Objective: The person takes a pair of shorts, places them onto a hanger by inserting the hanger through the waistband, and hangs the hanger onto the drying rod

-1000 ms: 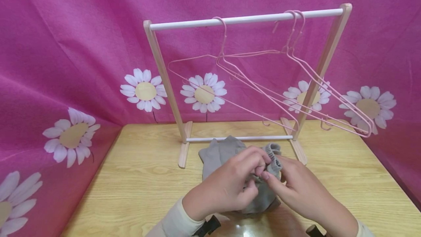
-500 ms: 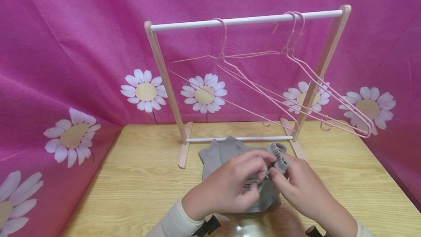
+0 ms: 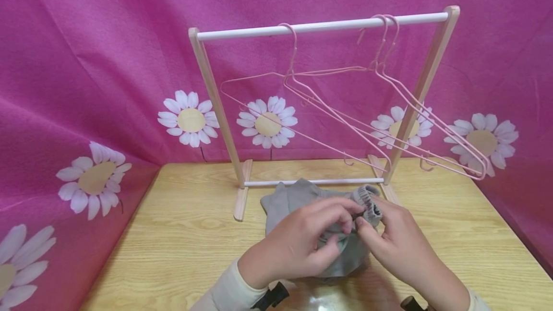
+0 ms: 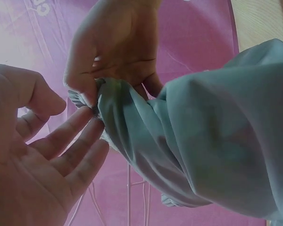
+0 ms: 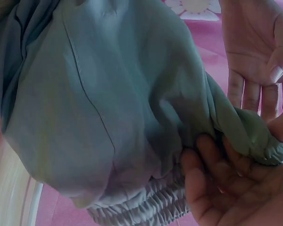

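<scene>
A crumpled grey garment [image 3: 282, 210] with gathered elastic ends lies on the table in the head view. My right hand [image 3: 402, 244] pinches one elastic cuff [image 3: 370, 205] between thumb and fingers. My left hand [image 3: 302, 241] is at the other side of that cuff; in the left wrist view its fingers [image 4: 68, 141] are fairly straight, their tips touching the cloth, while the thumb stands apart. In the right wrist view, a second, wider elastic edge [image 5: 151, 202] shows below the right hand's fingers. Whether the garment is trousers or a top, I cannot tell.
Behind the garment stands a wooden rack [image 3: 209, 90] with a white top rail [image 3: 332, 26]. Several pink wire hangers [image 3: 341, 116] hang from it and jut forward. Pink flowered cloth [image 3: 103, 37] surrounds the wooden table [image 3: 186, 244] at the back and sides.
The cuff and my right hand have shifted slightly to the right. The left hand's fingers have straightened a little toward the cuff, while its wrist has barely moved.
</scene>
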The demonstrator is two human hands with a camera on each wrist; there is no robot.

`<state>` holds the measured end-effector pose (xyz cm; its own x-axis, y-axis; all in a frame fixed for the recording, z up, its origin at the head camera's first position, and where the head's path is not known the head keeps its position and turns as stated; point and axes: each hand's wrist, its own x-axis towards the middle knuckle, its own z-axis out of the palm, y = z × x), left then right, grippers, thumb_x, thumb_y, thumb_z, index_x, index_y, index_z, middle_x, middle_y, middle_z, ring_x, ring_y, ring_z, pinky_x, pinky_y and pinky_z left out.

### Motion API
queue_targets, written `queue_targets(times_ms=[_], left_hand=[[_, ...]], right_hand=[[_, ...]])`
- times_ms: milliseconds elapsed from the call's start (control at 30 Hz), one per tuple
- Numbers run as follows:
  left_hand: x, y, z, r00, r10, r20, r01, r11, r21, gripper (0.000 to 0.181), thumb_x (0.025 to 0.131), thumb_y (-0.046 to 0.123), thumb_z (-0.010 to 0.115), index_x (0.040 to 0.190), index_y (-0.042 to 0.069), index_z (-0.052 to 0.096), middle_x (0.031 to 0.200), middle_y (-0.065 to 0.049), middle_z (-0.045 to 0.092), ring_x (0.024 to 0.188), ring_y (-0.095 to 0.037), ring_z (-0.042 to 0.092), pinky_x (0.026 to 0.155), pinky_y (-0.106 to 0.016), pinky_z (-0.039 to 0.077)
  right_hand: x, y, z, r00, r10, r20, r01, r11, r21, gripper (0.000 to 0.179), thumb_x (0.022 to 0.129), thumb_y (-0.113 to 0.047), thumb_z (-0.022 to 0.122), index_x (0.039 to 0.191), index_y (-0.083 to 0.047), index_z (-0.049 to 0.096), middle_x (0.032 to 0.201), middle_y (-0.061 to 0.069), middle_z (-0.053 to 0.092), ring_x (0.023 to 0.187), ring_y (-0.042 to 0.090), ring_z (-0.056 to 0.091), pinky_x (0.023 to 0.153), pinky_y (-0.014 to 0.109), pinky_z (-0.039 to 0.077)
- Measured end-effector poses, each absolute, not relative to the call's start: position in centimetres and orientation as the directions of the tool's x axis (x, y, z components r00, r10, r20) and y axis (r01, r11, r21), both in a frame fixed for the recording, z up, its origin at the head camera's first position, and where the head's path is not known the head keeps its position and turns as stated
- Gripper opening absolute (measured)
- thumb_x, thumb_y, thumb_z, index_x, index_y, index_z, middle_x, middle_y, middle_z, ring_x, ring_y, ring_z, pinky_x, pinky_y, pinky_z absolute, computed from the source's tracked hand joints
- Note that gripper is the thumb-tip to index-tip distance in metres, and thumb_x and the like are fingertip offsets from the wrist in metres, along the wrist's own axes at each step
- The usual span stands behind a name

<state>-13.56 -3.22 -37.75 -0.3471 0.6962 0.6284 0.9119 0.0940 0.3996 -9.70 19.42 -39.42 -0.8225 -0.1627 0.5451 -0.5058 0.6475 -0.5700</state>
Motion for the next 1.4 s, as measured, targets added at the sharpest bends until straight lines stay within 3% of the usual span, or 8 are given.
queue_targets(times_ms=[100, 233, 367, 667, 933, 1400], left_hand=[[-13.6, -3.3, -37.7, -0.362, 0.681, 0.636, 0.91, 0.111, 0.4, 0.026, 0.086, -0.006, 0.062, 0.105, 0.011, 0.062, 0.14, -0.003, 0.067, 0.133, -0.008, 0.06, 0.095, -0.01, 0.048], [-13.7, -3.4, -37.7, -0.398, 0.665, 0.632, 0.896, 0.133, 0.424, 0.029, 0.088, -0.006, 0.062, 0.111, 0.011, 0.064, 0.143, -0.003, 0.064, 0.109, -0.006, 0.063, 0.078, -0.006, 0.048], [-14.0, -3.6, -37.7, -0.422, 0.659, 0.623, 0.886, 0.153, 0.438, 0.029, 0.091, -0.002, 0.064, 0.117, 0.012, 0.065, 0.144, -0.003, 0.063, 0.099, -0.006, 0.063, 0.073, -0.005, 0.048], [-14.3, -3.8, -37.8, -0.438, 0.666, 0.604, 0.879, 0.177, 0.442, 0.032, 0.097, 0.004, 0.065, 0.128, 0.011, 0.065, 0.146, -0.002, 0.063, 0.119, -0.009, 0.064, 0.084, -0.012, 0.055], [-14.6, -3.8, -38.0, -0.447, 0.666, 0.597, 0.877, 0.196, 0.439, 0.032, 0.1, 0.005, 0.063, 0.132, 0.011, 0.065, 0.146, -0.003, 0.064, 0.136, -0.01, 0.062, 0.115, -0.02, 0.047], [-14.9, -4.1, -37.8, -0.45, 0.667, 0.593, 0.88, 0.219, 0.422, 0.036, 0.1, 0.008, 0.071, 0.135, 0.011, 0.063, 0.144, -0.003, 0.065, 0.138, -0.01, 0.061, 0.12, -0.022, 0.043]], right_hand=[[-9.6, 19.4, -39.3, -0.818, -0.15, 0.555, -0.509, 0.638, -0.578, 0.033, 0.091, 0.001, 0.072, 0.109, -0.025, 0.076, 0.101, -0.013, 0.074, 0.092, 0.004, 0.067, 0.085, 0.013, 0.05], [-9.5, 19.4, -39.1, -0.82, -0.132, 0.556, -0.501, 0.635, -0.588, 0.031, 0.091, 0.001, 0.074, 0.11, -0.023, 0.078, 0.103, -0.011, 0.077, 0.096, 0.003, 0.069, 0.087, 0.011, 0.05], [-9.4, 19.3, -39.1, -0.814, -0.12, 0.568, -0.509, 0.619, -0.598, 0.032, 0.091, 0.002, 0.075, 0.112, -0.021, 0.079, 0.106, -0.01, 0.078, 0.101, 0.002, 0.069, 0.09, 0.01, 0.049], [-9.2, 19.2, -39.1, -0.784, -0.128, 0.607, -0.567, 0.543, -0.619, 0.04, 0.089, 0.008, 0.075, 0.119, -0.017, 0.08, 0.114, -0.003, 0.08, 0.111, 0.001, 0.069, 0.097, 0.009, 0.049], [-9.1, 19.1, -38.9, -0.765, -0.17, 0.621, -0.603, 0.529, -0.598, 0.042, 0.088, 0.01, 0.077, 0.122, -0.016, 0.081, 0.122, -0.002, 0.079, 0.117, 0.002, 0.071, 0.099, 0.011, 0.051], [-8.7, 19.2, -38.8, -0.732, -0.234, 0.64, -0.664, 0.455, -0.593, 0.042, 0.085, 0.014, 0.074, 0.117, -0.011, 0.079, 0.119, 0.002, 0.078, 0.107, 0.005, 0.073, 0.092, 0.015, 0.056]])
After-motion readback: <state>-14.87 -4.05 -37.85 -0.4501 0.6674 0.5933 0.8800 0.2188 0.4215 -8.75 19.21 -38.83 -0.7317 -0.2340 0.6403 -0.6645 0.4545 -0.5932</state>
